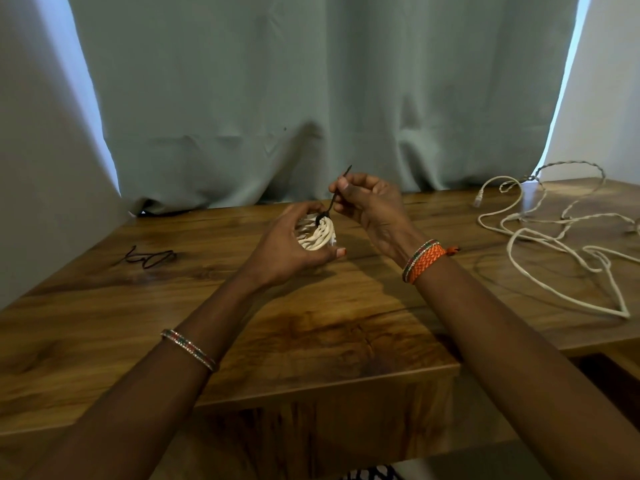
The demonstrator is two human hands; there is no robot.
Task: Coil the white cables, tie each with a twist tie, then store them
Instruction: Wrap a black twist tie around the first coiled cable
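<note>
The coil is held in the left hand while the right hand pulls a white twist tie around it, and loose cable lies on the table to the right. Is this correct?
Not quite: the twist tie is black, not white, as the head view shows. The rest holds: the left hand holds the coil, the right hand pulls the tie, and loose cable lies on the table to the right.

Left hand (294,242) cupped closed, right hand (369,206) pinching, both raised

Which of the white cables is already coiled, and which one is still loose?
The coiled cable is the tight bundle in the left hand, with a dark twist tie around it. The loose cable sprawls on the table, right side.
</note>
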